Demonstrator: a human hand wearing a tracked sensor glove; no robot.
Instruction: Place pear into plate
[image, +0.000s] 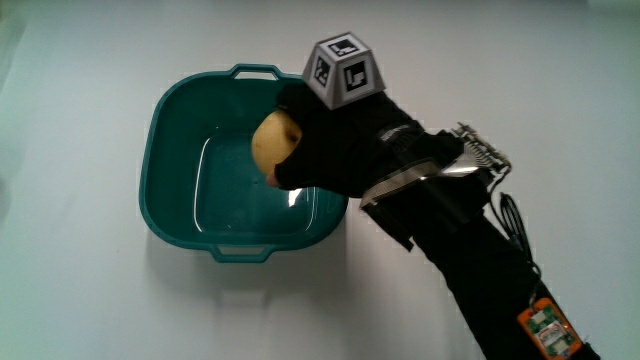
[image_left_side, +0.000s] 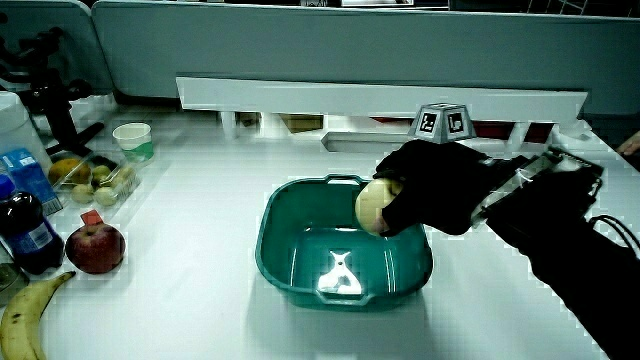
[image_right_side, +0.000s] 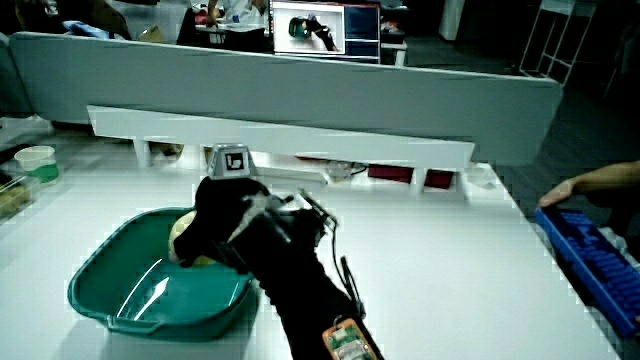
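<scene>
Pear (image: 268, 146), pale yellow, sits clasped in the gloved hands (image: 335, 145), whose black fingers (image: 300, 172) curl around it so that only its side facing the basin shows; it hangs over the interior of the teal plate (image: 170, 120), which is really a deep square basin with small handles on two rims, and it does not touch the basin's floor. In both side views the pear (image_left_side: 371, 206) (image_right_side: 186, 236) is above the basin's rim, and the hands (image_left_side: 430, 190) (image_right_side: 225, 215) reach in over the rim. A small patterned cube (image: 343, 68) stands on the back of the glove, and the dark-sleeved forearm (image: 480, 270) runs back toward the person's edge of the surface (image: 80, 300), carrying a metal clip (image: 480, 150) at the wrist and a small orange tag (image: 548, 328) lower on the sleeve. The basin (image_left_side: 290, 250) stands near the middle of the white surface. In a side view, a red apple (image_left_side: 95, 247), a banana (image_left_side: 25, 315), a dark bottle (image_left_side: 25, 235), a clear tray of small fruit (image_left_side: 90, 180) and a paper cup (image_left_side: 133, 140) lie well apart from the basin, along one side edge of the surface
</scene>
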